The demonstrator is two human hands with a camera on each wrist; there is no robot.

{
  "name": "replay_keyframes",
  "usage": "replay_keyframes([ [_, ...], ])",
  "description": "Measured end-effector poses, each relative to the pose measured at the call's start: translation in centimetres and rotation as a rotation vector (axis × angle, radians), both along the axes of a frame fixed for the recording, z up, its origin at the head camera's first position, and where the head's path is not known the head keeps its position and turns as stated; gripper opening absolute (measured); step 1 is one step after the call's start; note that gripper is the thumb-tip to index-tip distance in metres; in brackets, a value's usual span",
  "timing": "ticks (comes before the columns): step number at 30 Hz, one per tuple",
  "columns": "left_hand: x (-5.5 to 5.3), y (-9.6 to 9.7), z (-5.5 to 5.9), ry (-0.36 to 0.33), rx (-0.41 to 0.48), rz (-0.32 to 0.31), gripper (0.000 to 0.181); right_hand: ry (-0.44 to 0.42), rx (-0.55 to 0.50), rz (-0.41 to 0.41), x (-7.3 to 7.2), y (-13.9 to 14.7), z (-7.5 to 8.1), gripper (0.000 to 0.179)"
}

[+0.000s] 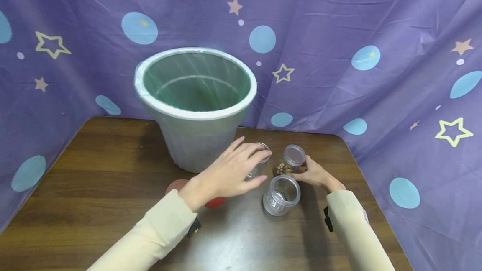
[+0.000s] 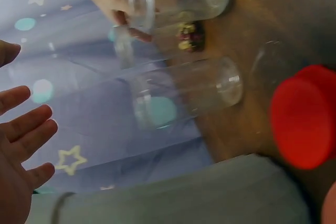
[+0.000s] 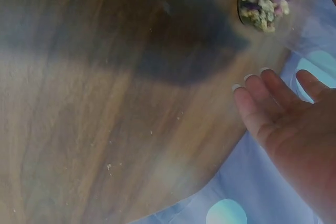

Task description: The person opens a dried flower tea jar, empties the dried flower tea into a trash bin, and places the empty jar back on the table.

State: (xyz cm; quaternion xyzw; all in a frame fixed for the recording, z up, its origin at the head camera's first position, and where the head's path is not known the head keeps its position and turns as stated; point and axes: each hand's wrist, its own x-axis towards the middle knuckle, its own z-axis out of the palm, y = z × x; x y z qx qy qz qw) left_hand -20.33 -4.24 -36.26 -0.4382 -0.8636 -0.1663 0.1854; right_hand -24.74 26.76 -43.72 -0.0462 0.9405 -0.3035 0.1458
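My left hand (image 1: 235, 168) hovers with its fingers spread around and above a clear jar (image 1: 254, 173), partly hidden behind it. In the left wrist view those fingers (image 2: 34, 129) are apart from the jar. My right hand (image 1: 316, 175) is beside another clear jar (image 1: 294, 155), thumb on the near side and fingers on the far side. Dried flower buds (image 1: 283, 169) lie in the bottom of that jar. The right wrist view shows fairly straight fingers (image 3: 278, 98) short of the buds' jar. A third clear jar (image 1: 280, 198) stands upright nearer to me, between the hands.
Red lids (image 1: 215, 202) lie under my left forearm, partly covered by it. Behind them at the left stands a large grey-green bin (image 1: 203, 137) lined with clear plastic. A purple patterned curtain (image 1: 320, 32) hangs behind the wooden table (image 1: 113, 170).
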Motion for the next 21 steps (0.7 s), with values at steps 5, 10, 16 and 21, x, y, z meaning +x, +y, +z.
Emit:
replay_keyframes([
  [5, -0.3, 0.2, -1.7, -0.070, 0.015, 0.035, 0.053, 0.051, -0.009, -0.003, 0.1, -0.4, -1.0, 0.076],
  [10, -0.5, 0.4, -2.6, -0.170, 0.043, 0.065, 0.057, 0.037, -0.037, -0.050, 0.2, -0.6, -1.6, 0.080],
  [16, -0.5, 0.6, -3.8, -0.259, 0.101, 0.100, 0.060, -0.002, -0.104, -0.086, 0.3, -0.7, -1.9, 0.084],
  [21, -0.4, 0.4, -4.5, -0.305, 0.121, 0.135, 0.061, 0.014, -0.118, -0.067, 0.4, -0.8, -2.5, 0.076],
])
